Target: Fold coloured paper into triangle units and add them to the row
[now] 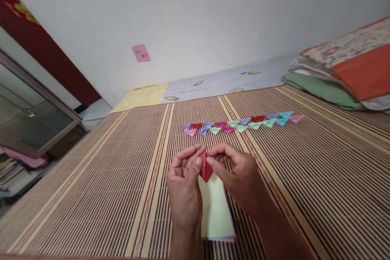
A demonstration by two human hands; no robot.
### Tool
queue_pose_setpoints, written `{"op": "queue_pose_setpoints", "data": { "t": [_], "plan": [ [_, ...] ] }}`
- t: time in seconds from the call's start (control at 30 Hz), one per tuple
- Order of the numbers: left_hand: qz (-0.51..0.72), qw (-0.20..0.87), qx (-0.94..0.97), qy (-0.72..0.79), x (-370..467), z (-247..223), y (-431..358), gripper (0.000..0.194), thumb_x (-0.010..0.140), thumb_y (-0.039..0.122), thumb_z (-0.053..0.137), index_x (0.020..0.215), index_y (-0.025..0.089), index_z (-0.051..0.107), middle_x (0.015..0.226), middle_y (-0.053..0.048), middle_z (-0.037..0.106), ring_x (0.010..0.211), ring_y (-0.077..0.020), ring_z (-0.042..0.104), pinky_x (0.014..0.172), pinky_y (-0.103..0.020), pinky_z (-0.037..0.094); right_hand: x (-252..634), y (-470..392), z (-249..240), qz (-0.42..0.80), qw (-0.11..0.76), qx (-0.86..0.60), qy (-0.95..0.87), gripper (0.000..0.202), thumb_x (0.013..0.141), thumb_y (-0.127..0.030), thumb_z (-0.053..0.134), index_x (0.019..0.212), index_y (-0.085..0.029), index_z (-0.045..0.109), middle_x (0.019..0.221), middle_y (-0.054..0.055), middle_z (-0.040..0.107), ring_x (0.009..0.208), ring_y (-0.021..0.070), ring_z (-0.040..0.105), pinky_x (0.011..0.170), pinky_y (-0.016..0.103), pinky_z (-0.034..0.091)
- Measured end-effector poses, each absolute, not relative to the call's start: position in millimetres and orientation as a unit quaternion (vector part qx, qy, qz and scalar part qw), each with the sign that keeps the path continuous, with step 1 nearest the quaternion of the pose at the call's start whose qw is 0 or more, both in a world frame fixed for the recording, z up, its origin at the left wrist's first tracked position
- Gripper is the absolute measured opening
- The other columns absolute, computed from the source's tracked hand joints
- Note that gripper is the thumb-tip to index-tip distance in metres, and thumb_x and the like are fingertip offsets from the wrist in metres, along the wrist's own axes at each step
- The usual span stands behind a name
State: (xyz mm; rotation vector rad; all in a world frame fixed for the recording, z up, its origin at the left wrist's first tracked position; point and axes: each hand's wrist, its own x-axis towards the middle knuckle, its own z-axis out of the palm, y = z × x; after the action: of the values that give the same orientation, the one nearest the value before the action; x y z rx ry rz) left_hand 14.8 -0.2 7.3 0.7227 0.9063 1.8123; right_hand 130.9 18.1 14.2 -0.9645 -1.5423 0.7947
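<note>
Between my two hands is a small piece of folded red paper (206,170), its point turned down and a crease running along its middle. My left hand (186,183) pinches its left side between thumb and fingers. On the right side, my right hand (236,170) pinches it the same way, thumb in front. Below the hands lies a stack of pale green paper sheets (217,211), with bluish and pink edges showing underneath. Beyond the hands, folded paper triangles (240,128) in several colours lie in two rows.
A striped bamboo mat (106,178) covers the bed. Folded bedding and a pillow (359,65) are piled at the right by the wall. A pink note (141,53) is stuck on the wall. To the left stands a glass-fronted cabinet (30,109).
</note>
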Motion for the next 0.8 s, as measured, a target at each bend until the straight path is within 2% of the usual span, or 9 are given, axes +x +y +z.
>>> {"op": "queue_pose_setpoints", "data": {
  "t": [0.2, 0.3, 0.47, 0.57, 0.63, 0.7, 0.8],
  "plan": [
    [0.661, 0.457, 0.380, 0.458, 8, 3, -3, 0.017, 0.079, 0.022, 0.081, 0.095, 0.018, 0.076, 0.094, -0.006, 0.078, 0.088, -0.0164, 0.072, 0.080, -0.025, 0.055, 131, 19, 15, 0.351, 0.546, -0.405, -0.644, 0.009, 0.087, -0.016, 0.061, 0.080, -0.019, 0.065, 0.069, -0.001, 0.066, 0.063, 0.0140, 0.060, 0.062, 0.027, 0.048],
    [0.625, 0.467, 0.416, 0.466, 4, 0, -3, 0.012, 0.084, 0.028, 0.077, 0.088, 0.016, 0.075, 0.083, -0.004, 0.075, 0.078, -0.0145, 0.067, 0.075, -0.024, 0.052, 134, 20, 16, 0.350, 0.546, -0.406, -0.644, 0.009, 0.087, -0.018, 0.061, 0.079, -0.019, 0.066, 0.068, -0.001, 0.066, 0.062, 0.0139, 0.060, 0.060, 0.026, 0.047],
    [0.594, 0.454, 0.454, 0.484, 6, 3, -3, 0.018, 0.086, 0.031, 0.075, 0.079, 0.015, 0.071, 0.071, 0.000, 0.067, 0.068, -0.0124, 0.058, 0.066, -0.023, 0.047, 140, 22, 18, 0.349, 0.516, -0.394, -0.676, 0.013, 0.089, -0.021, 0.059, 0.082, -0.018, 0.069, 0.076, 0.002, 0.067, 0.070, 0.0158, 0.061, 0.065, 0.028, 0.047],
    [0.582, 0.447, 0.479, 0.482, 6, 8, -4, 0.027, 0.090, 0.035, 0.069, 0.073, 0.015, 0.069, 0.067, 0.001, 0.061, 0.065, -0.0114, 0.053, 0.063, -0.022, 0.044, 141, 22, 16, 0.338, 0.516, -0.405, -0.675, 0.016, 0.090, -0.021, 0.058, 0.077, -0.017, 0.066, 0.071, 0.000, 0.063, 0.065, 0.0141, 0.057, 0.062, 0.027, 0.044],
    [0.568, 0.472, 0.486, 0.467, 4, 10, -5, 0.026, 0.090, 0.037, 0.069, 0.074, 0.016, 0.070, 0.067, 0.002, 0.061, 0.066, -0.0111, 0.054, 0.064, -0.021, 0.044, 141, 24, 13, 0.363, 0.521, -0.410, -0.655, 0.017, 0.090, -0.023, 0.059, 0.076, -0.017, 0.065, 0.068, -0.001, 0.061, 0.060, 0.0127, 0.054, 0.057, 0.026, 0.043],
    [0.536, 0.531, 0.488, 0.439, 1, 12, -5, 0.019, 0.083, 0.035, 0.077, 0.081, 0.016, 0.073, 0.071, 0.001, 0.066, 0.068, -0.0117, 0.057, 0.067, -0.022, 0.046, 141, 26, 9, 0.402, 0.530, -0.406, -0.627, 0.016, 0.090, -0.026, 0.059, 0.078, -0.017, 0.065, 0.066, -0.001, 0.061, 0.058, 0.0120, 0.053, 0.055, 0.025, 0.042],
    [0.484, 0.608, 0.484, 0.402, 0, 12, -4, 0.021, 0.074, 0.031, 0.085, 0.087, 0.017, 0.076, 0.073, -0.002, 0.071, 0.067, -0.0129, 0.062, 0.071, -0.025, 0.048, 141, 27, 4, 0.443, 0.539, -0.414, -0.585, 0.018, 0.089, -0.031, 0.061, 0.078, -0.018, 0.064, 0.064, -0.002, 0.058, 0.056, 0.0115, 0.052, 0.050, 0.023, 0.041]
  ]
}}
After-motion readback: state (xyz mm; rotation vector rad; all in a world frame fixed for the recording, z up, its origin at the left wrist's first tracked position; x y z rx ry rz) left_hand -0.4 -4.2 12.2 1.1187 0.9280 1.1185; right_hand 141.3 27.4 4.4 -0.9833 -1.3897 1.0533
